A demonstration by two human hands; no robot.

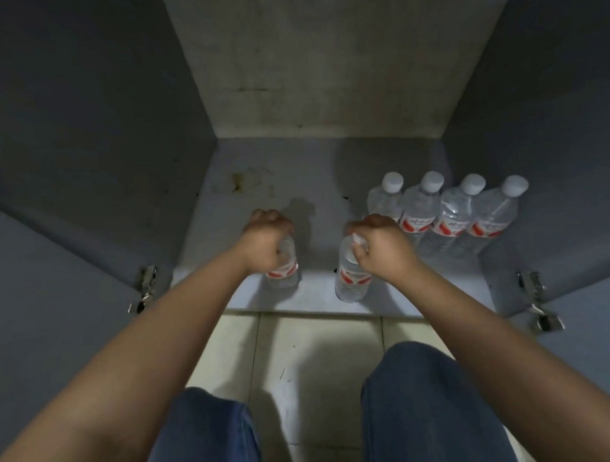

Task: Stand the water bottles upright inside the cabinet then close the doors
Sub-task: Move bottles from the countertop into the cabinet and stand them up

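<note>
Head view showed our left hand [267, 238] and right hand [382, 242], each grip clamped on a bottle top at centre frame, apparently standing near the shelf edge [300, 307]; either bottle could topple out onto the floor.

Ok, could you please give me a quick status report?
Both hands gripping clear plastic water bottles upright. Four more standing right. Grey cabinet doors open.

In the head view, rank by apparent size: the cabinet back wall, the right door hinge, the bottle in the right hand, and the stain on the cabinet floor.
1. Cabinet back wall, by far the largest.
2. Bottle in the right hand.
3. Right door hinge and stain look similar in extent; the hinge is nearer the camera, so I would not rank them.
</note>
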